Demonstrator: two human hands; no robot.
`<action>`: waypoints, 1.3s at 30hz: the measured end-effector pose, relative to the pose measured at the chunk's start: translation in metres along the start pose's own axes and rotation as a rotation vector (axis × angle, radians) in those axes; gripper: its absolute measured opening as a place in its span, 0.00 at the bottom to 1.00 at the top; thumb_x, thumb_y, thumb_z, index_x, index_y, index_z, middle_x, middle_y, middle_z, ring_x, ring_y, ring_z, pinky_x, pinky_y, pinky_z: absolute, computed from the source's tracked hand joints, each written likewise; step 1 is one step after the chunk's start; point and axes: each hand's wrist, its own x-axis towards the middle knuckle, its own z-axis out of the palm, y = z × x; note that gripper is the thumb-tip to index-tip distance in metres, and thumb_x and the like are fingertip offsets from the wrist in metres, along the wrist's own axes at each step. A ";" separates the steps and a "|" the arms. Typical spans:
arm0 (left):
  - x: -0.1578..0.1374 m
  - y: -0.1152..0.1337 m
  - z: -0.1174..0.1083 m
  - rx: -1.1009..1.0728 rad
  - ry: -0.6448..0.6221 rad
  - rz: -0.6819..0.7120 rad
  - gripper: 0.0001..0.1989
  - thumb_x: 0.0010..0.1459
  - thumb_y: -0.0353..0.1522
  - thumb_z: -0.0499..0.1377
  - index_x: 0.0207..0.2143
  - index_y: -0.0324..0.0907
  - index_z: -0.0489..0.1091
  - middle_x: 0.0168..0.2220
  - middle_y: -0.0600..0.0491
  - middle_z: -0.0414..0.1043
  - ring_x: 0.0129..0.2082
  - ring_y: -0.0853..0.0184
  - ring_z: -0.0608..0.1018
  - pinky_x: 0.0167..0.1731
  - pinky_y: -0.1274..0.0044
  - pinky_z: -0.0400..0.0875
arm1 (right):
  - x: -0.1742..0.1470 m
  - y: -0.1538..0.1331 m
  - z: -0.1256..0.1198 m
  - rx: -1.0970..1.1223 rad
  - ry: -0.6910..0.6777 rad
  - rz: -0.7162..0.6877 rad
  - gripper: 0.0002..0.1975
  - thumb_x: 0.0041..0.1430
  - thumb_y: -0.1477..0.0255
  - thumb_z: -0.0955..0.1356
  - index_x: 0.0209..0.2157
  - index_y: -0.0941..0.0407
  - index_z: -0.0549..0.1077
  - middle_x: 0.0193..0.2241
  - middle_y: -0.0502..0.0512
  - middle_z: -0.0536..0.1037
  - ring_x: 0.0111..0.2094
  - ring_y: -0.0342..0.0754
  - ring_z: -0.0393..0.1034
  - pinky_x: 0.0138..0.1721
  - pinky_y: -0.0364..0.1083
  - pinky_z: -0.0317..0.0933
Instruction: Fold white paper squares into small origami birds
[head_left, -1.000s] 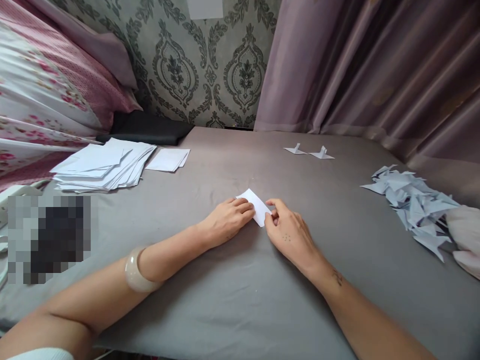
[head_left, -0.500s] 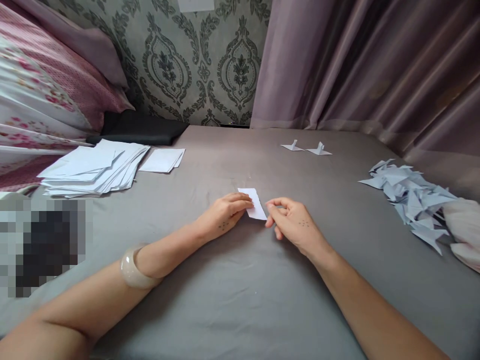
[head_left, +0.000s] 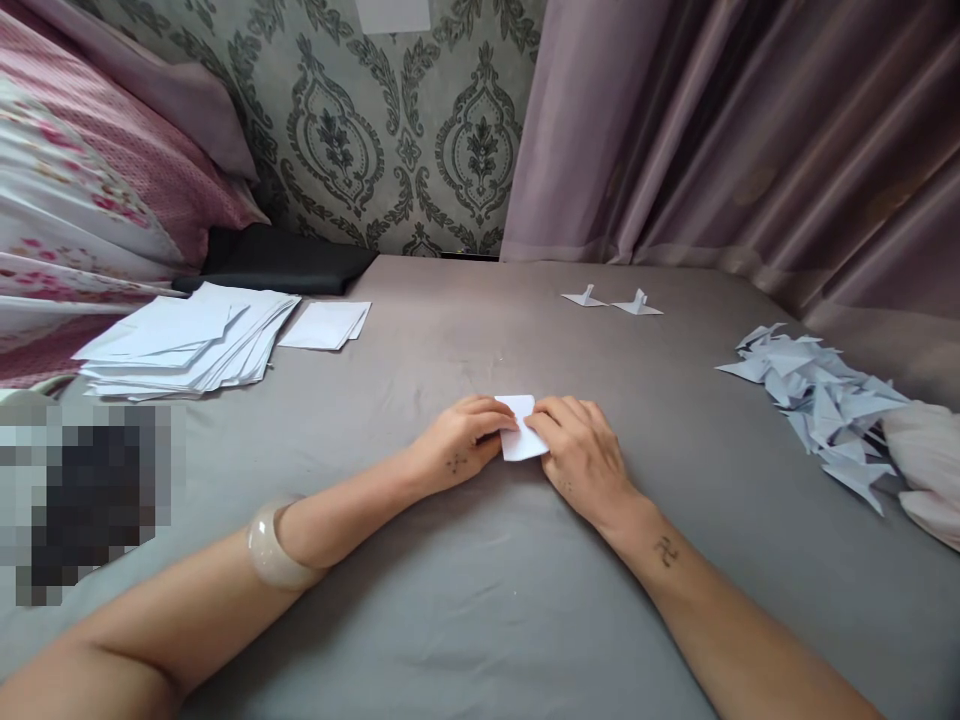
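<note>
A small folded sheet of white paper (head_left: 519,447) is between my hands, low over the grey cloth (head_left: 480,600). My left hand (head_left: 465,435) grips its left side, the fingers on top and the thumb hidden. On the right side, my right hand (head_left: 581,450) is closed on the same paper, its thumb and forefinger at the edge. The hidden fingertips leave part of the fold out of sight. Farther back stand two folded white paper figures (head_left: 585,297) with upright tips.
At the left lie a thick stack of white paper (head_left: 187,340) and a few smaller sheets (head_left: 324,326). A black flat cushion-like thing (head_left: 285,262) is behind them. On the right are a heap of folded paper pieces (head_left: 817,390) and a pale bundled cloth (head_left: 926,460). Purple curtains (head_left: 637,130) hang behind.
My right hand has moved from beside the paper onto its right side and turned palm down. The paper and my left hand have shifted slightly right and nearer to me.
</note>
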 end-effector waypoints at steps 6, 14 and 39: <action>-0.006 0.000 -0.001 0.216 -0.116 -0.013 0.12 0.60 0.26 0.53 0.42 0.41 0.74 0.43 0.48 0.74 0.43 0.63 0.74 0.45 0.71 0.71 | -0.005 -0.004 -0.011 0.028 -0.178 0.091 0.16 0.55 0.84 0.60 0.38 0.55 0.75 0.39 0.56 0.75 0.39 0.49 0.67 0.39 0.47 0.55; -0.002 0.006 -0.001 0.139 0.016 -0.265 0.09 0.59 0.34 0.59 0.28 0.41 0.75 0.39 0.49 0.72 0.40 0.64 0.72 0.39 0.72 0.70 | 0.002 0.006 -0.013 0.377 -0.225 0.363 0.11 0.63 0.68 0.63 0.31 0.53 0.75 0.39 0.50 0.73 0.33 0.43 0.68 0.32 0.43 0.57; 0.014 -0.001 0.015 0.168 0.102 -0.475 0.17 0.61 0.35 0.53 0.20 0.40 0.63 0.33 0.49 0.65 0.37 0.63 0.68 0.41 0.66 0.68 | 0.019 0.002 0.013 0.381 -0.084 0.618 0.13 0.57 0.66 0.64 0.20 0.55 0.67 0.36 0.52 0.72 0.29 0.43 0.68 0.33 0.46 0.59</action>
